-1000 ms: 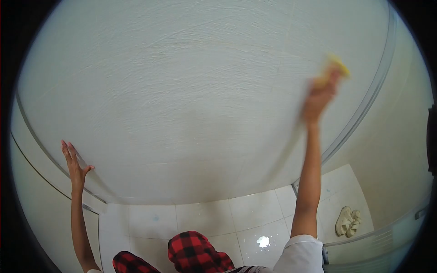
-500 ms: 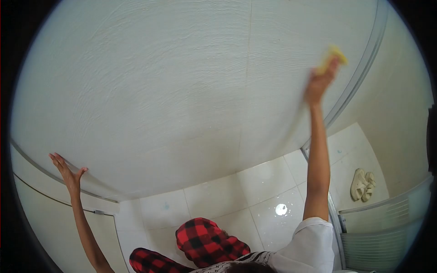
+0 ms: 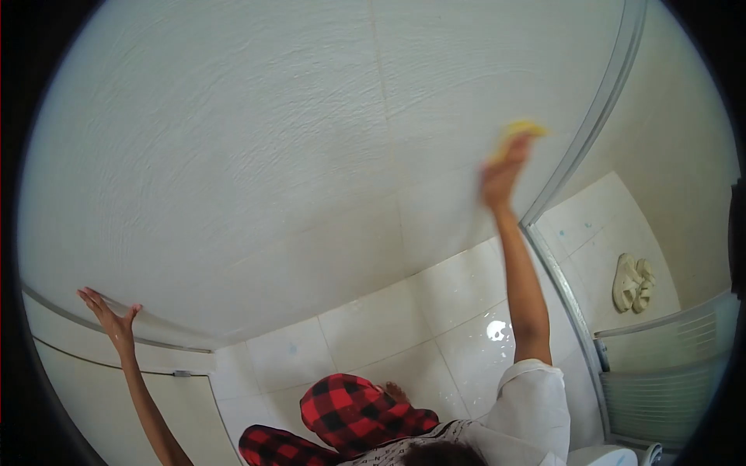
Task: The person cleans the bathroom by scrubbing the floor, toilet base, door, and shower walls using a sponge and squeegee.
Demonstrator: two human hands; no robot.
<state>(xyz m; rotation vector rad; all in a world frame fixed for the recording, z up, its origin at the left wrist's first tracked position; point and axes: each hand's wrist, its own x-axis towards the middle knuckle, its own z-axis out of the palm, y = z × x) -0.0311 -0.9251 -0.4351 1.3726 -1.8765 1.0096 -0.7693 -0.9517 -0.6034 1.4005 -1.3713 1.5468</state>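
Against the right part of the wet, streaky white wall (image 3: 233, 155), my right hand (image 3: 503, 172) grips a yellow sponge or cloth (image 3: 530, 128). Motion blurs both, so the exact kind is unclear. The arm is stretched out, and the yellow thing appears pressed to the wall surface. Low on the left side, my left hand (image 3: 113, 318) rests on the same wall with its fingers and thumb spread, holding nothing. It lies just above the metal strip (image 3: 163, 342) along the wall's left edge.
A metal frame (image 3: 571, 307) with ribbed glass (image 3: 664, 396) stands at right. Beyond it, pale sandals (image 3: 633, 283) lie on the floor. Wet white floor tiles (image 3: 373, 330) lie below the wall, by my red checked trousers (image 3: 357, 412). A pale door panel (image 3: 116, 404) is at lower left.
My right hand has moved left and down across the wall with the yellow thing. The view has shifted and turned somewhat. My left hand stays spread on the wall.
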